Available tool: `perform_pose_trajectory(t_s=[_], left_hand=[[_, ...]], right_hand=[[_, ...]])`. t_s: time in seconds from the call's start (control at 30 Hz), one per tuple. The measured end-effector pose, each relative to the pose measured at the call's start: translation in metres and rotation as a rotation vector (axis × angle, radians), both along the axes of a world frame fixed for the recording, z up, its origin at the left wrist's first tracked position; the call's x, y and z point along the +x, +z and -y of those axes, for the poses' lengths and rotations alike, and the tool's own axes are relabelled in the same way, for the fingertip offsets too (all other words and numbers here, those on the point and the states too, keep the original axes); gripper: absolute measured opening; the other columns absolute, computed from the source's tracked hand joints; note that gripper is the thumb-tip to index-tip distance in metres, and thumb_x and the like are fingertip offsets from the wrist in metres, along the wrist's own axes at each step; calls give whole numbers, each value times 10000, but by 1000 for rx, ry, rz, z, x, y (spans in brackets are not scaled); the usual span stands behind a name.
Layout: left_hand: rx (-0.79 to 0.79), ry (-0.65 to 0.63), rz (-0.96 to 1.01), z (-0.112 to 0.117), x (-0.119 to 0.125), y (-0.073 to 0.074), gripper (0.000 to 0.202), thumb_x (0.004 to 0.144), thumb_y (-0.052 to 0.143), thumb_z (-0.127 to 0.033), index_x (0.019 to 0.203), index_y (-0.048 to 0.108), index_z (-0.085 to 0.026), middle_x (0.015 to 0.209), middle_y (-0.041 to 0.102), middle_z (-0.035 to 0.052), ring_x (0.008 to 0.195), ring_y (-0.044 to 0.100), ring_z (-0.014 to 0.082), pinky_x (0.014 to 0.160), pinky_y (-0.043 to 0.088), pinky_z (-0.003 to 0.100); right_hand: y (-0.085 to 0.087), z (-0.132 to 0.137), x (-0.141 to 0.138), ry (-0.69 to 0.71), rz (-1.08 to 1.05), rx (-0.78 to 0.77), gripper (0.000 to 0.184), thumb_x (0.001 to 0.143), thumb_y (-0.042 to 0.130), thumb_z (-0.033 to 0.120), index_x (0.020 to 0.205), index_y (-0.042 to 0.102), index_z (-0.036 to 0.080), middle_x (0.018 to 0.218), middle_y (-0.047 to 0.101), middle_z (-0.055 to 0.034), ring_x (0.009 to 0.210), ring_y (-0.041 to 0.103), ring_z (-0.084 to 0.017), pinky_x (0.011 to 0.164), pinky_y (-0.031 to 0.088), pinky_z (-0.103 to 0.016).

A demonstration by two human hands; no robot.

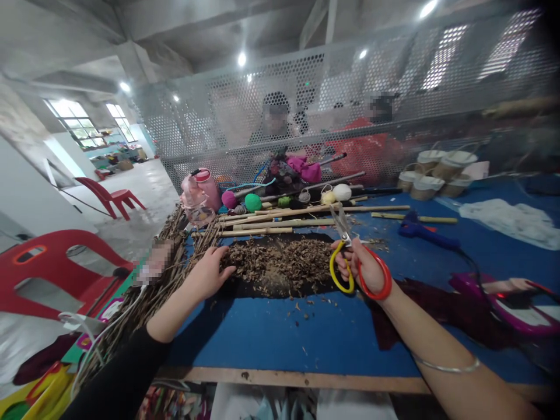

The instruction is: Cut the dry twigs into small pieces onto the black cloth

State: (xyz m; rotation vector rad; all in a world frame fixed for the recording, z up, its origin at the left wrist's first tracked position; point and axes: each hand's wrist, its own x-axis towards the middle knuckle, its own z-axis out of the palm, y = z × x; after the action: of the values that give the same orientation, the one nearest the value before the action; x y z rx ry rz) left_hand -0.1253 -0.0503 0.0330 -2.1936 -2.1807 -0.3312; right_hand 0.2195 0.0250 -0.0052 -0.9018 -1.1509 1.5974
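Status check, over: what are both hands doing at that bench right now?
Left hand flat on pile of brown cuttings. Right hand holds scissors, blades up. Bundle of twigs lies at left edge.

Bamboo sticks (280,223) lie across the blue worktop (306,332), with a pink water bottle (205,189) and yarn balls (252,202) behind them. A blue glue gun (422,230) rests to the right (cord trailing), paper cups (433,172) beyond. Red plastic chairs (48,268) stand on the floor.
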Motion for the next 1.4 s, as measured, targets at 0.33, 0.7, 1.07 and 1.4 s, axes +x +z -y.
perform_pose_trajectory(t_s=[0.33, 0.7, 1.07, 1.4], left_hand=[[-40, 218, -31, -28, 82, -10, 615, 774, 459, -592, 1157, 480, -111, 1002, 565, 193, 946, 584, 315, 768, 453, 369], [-60, 101, -115, -30, 71, -13, 397, 829, 390, -97, 1188, 536, -183, 1139, 574, 171, 849, 649, 232, 720, 501, 328], [186, 143, 955, -48, 36, -8, 327, 710, 486, -57, 962, 669, -155, 827, 683, 50, 721, 629, 152, 728, 516, 292], [-264, 71, 1950, -57, 106, -13, 54, 756, 585, -65, 768, 584, -117, 700, 614, 20, 542, 562, 48, 479, 462, 123]], right_hand=[[3, 0, 1, -8, -10, -7, 514, 692, 480, 707, 880, 517, 230, 524, 427, 60, 386, 370, -82, 358, 319, -214], [2, -1, 2, 7, -31, -14, 519, 700, 486, 701, 894, 518, 221, 531, 441, 61, 389, 383, -72, 359, 341, -196], [6, 4, -5, -20, 15, 28, 507, 695, 513, 676, 903, 503, 214, 534, 435, 73, 382, 380, -64, 360, 332, -194], [41, 10, -77, -37, 573, 422, 272, 629, 667, 303, 823, 521, 180, 656, 589, 26, 528, 526, -115, 516, 421, -241]])
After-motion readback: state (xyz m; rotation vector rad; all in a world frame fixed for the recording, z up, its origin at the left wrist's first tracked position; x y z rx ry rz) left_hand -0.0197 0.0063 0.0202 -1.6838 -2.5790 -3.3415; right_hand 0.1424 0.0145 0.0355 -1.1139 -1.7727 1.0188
